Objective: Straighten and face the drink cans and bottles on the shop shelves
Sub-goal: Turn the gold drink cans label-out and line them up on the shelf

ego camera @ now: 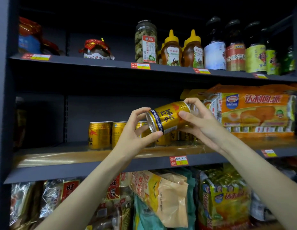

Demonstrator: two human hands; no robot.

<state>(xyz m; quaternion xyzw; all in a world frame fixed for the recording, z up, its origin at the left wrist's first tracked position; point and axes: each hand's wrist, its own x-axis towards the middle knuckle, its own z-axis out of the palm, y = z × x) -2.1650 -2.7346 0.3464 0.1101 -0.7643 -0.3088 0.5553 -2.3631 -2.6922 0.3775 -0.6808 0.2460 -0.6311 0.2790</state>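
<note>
1. Across the middle shelf (101, 170), the largest thing that matters, runs a dark ledge with a price tag (178, 161) on its front edge. A row of gold cans (99, 135) stands upright on it, and a big orange cake pack (255, 112) sits to the right of them.

2. Above and in front of that row, one gold can (167, 117) is held in the air, clear of the shelf. Its long axis lies nearly level and slants: the end nearer the camera points down-left, the far end up-right. The printed characters read sideways, so it is far from upright.

3. On the lower-left rim, the left hand (137, 130) pinches the can, its thumb under the rim and its fingers curled over the top.

4. On the other end, the right hand (199, 120) grips the can, its fingers hooked over the far rim and its thumb pressed on the printed side. Both hands are closed on the can, one at each end.

5. My judgement: the coming move turns on swinging that axis to vertical and then lowering the can. The standing row lies below and slightly left of the grip, so the left hand is the nearer one to the open shelf space, though the gap behind the hands is hidden.
</note>
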